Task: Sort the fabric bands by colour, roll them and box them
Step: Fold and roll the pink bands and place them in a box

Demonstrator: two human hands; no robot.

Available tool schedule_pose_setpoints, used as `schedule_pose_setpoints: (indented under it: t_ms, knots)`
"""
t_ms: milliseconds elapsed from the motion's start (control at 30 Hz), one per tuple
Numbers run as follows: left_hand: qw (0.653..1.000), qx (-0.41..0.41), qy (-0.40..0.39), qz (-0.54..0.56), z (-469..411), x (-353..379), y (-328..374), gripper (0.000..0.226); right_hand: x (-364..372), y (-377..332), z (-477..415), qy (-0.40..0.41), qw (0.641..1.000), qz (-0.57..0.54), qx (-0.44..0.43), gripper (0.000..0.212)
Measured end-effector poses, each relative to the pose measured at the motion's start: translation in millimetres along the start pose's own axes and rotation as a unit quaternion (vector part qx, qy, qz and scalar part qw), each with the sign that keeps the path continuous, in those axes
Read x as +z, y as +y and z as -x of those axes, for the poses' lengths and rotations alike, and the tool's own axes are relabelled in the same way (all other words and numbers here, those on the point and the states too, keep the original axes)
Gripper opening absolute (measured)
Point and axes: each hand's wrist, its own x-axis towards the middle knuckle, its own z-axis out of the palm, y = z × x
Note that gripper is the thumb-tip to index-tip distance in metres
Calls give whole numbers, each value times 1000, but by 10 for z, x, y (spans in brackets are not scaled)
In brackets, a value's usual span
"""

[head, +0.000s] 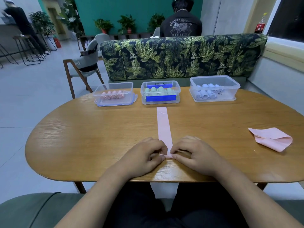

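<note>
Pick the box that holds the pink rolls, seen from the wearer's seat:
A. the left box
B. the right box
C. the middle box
A: the left box holds the pink rolls, while the middle box holds green rolls and the right box holds pale rolls.

An oval wooden table (79, 129) fills the middle, its near edge above a dark green seat (32, 209). Across it stands a sofa (181, 58), its back printed with green and yellow leaves. Behind the sofa a person in a dark jacket (181, 25) sits facing away (pale lettering across the back). Left of the sofa is a wooden chair (85, 63). Potted plants (126, 23) line a teal wall (131, 7). Far left are metal-legged stools (28, 46), a red fire extinguisher (57, 42) and another person (21, 22), blurred. A window (289, 18) shows at upper right
</note>
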Motion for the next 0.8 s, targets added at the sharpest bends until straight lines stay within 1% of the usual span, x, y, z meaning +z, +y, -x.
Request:
schedule_pose_setpoints:
  t_ms: [167,367,533,800]
  knots:
    - [1000,10,6,-12,12,25,-11,8,1,-2,7,-11,999,29,-26,6]
    - [1000,3,14,5,42,23,-25,9,-17,-27,23,-15,998,44,-48,9]
    - [999,-2,33,5,57,34,-41,9,-13,-32,34,-15,997,54,-47,11]
    - [998,-11,62,-21,76,83,-69,12,-23,-73,71,30,996,69,-49,11]
